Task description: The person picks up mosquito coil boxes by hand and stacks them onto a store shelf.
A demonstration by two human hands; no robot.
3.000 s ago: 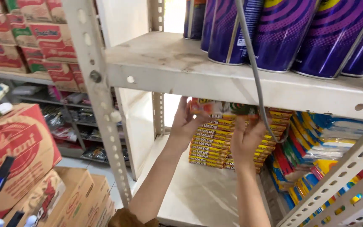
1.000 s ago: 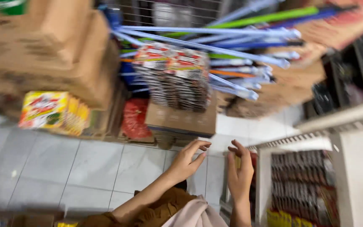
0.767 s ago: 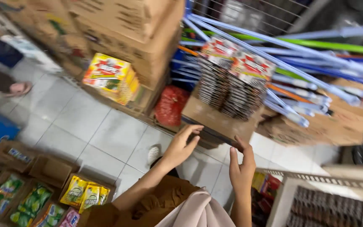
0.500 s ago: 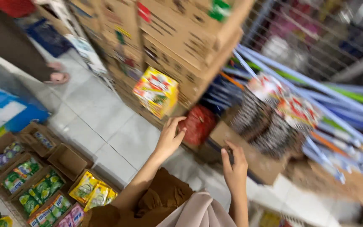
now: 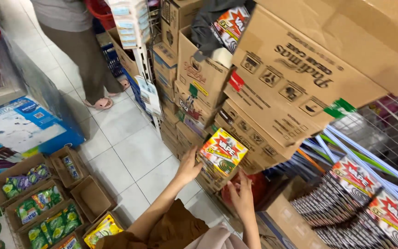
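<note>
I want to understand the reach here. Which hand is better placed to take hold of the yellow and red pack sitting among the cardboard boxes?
Probably the left hand: it already touches the side of the yellow and red pack. The right hand is open below it, apart from it.

Two hands are showing, left hand [image 5: 188, 167] and right hand [image 5: 242, 199], both reaching at one yellow pack [image 5: 220, 154] at twelve o'clock. Two stacks of flat packs [image 5: 346, 203] are leaning at three o'clock. One blue box [image 5: 19, 131] is lying at nine o'clock. One other person [image 5: 81, 44] is standing at eleven o'clock. The small open trays [image 5: 90, 199] at eight o'clock are numbering about six.
</note>
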